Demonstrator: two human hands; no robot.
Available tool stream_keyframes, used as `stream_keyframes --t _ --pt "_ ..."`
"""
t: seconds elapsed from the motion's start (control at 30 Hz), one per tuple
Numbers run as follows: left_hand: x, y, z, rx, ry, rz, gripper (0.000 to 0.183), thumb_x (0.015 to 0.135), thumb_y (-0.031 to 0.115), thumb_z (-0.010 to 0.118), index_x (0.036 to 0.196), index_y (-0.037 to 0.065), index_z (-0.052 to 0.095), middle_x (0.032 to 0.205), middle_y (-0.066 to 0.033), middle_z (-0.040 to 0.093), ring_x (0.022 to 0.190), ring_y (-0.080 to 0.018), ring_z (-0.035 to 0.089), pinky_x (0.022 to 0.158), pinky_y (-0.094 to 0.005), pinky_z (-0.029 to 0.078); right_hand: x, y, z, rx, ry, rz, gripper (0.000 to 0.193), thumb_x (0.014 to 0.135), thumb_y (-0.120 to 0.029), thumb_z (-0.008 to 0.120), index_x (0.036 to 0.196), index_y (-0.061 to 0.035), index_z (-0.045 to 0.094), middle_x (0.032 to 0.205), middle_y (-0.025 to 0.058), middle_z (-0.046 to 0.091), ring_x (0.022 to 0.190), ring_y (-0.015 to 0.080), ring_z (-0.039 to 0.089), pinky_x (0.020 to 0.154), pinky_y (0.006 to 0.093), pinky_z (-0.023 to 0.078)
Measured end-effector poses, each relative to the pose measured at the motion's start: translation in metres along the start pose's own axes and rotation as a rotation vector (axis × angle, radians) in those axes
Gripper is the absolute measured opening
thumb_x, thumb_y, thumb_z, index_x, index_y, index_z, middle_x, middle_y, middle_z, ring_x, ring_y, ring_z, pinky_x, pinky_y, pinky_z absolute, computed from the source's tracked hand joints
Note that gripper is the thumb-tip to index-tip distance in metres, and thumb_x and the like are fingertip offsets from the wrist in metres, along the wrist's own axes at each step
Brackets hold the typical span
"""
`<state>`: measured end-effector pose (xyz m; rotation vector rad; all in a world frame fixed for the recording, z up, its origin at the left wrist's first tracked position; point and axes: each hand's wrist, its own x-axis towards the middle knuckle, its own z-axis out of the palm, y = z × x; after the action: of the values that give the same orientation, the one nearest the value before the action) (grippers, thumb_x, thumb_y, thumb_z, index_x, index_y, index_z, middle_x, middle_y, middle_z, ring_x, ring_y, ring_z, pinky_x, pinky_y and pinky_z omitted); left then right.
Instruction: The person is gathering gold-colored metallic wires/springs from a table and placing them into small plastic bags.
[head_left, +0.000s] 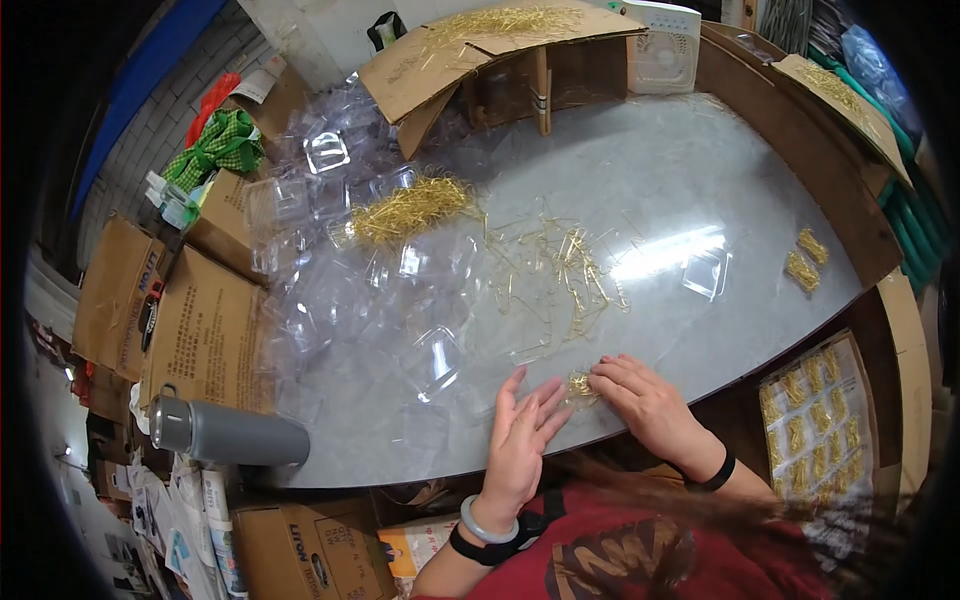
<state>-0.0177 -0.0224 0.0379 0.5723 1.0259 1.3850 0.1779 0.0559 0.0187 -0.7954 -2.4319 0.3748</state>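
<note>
A small bunch of thin gold wire hooks lies on the grey table near its front edge, between my two hands. My left hand is at the left of the bunch, fingers stretched out, the palm turned toward it. From the other side my right hand lies low over the table, fingers extended, their tips at the bunch's edge. Neither hand is wrapped around anything. Loose gold hooks are scattered just beyond. Whether a clear plastic piece lies under the bunch, I cannot tell.
Clear plastic trays cover the table's left, with a heap of gold hooks on them. A grey bottle lies by the front left edge. Two bundles sit at the right. A cardboard shelf stands behind; a filled sheet is lower right.
</note>
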Motion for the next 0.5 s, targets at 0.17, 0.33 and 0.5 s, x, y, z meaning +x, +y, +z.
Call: stream_keyframes --t 0.17,0.33,0.5 --pt "-0.048 0.02 -0.022 0.258 -0.104 -0.174 0.06 0.099 -0.001 0.045 0.152 0.005 0.018 0.135 -0.0266 0.05 0.118 -0.0319 0.06 0.085 -0.0414 0.06 0.0 0.001 -0.001 0.016 0.005 -0.001 0.042 0.082 0.0 0.056 0.124 -0.0012 0.061 0.126 0.0145 0.062 0.123 0.0317 0.059 0.112 0.0426 0.044" --pt "-0.068 0.004 -0.054 0.526 -0.285 -0.502 0.057 0.098 -0.004 0.042 0.151 0.007 0.023 0.11 -0.0186 0.056 0.098 -0.0278 0.067 0.079 -0.0365 0.062 0.001 -0.002 -0.001 0.019 0.0 -0.025 0.042 0.082 0.0 0.056 0.124 -0.0006 0.06 0.126 0.0146 0.061 0.123 0.0319 0.059 0.112 0.0431 0.044" --pt "-0.061 -0.041 -0.066 0.093 -0.049 -0.6 0.052 0.098 -0.007 0.043 0.147 0.004 0.028 0.117 -0.0195 0.051 0.111 -0.0327 0.062 0.099 -0.0452 0.055 0.0 -0.004 0.004 0.013 -0.002 -0.061 0.042 0.081 0.001 0.057 0.122 -0.001 0.061 0.125 0.0141 0.062 0.123 0.0315 0.059 0.112 0.0444 0.043"
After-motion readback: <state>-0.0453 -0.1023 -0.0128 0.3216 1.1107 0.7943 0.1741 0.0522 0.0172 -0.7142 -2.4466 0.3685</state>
